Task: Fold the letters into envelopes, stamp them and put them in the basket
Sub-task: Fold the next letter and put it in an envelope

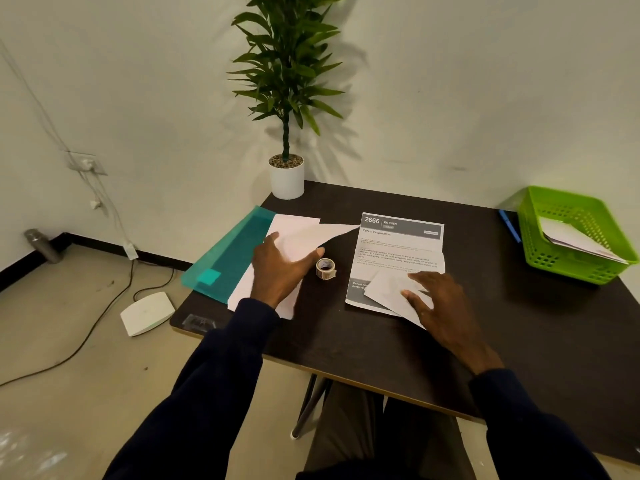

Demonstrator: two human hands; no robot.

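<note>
Head view, starting at the bottom of the frame: two dark navy sleeves reach up from the lower edge over a dark table.

Right of centre, the right hand lies with its fingers nearly straight on the turned-up lower corner of the printed letter, pressing that white flap down onto the sheet. The letter lies flat on the table at centre right, its grey header reading "2666 KITCHEN" at the far end.

Left of centre, the left hand is spread wide, palm down, on a loose stack of white sheets. Its thumb points right toward a small roll of stamps, which stands on the table just beside the thumb tip, between the two hands. The sheets overlap a teal folder that juts past the table's left edge.

At the right edge of the frame sits a green basket with white envelopes lying inside. A blue pen lies just to its left.

At the table's far left corner, top centre of the frame, stands a potted plant in a white pot against the wall.

On the floor at left are a white flat device with cables and, further off, a grey bottle by the skirting. A wall socket sits above them.
</note>
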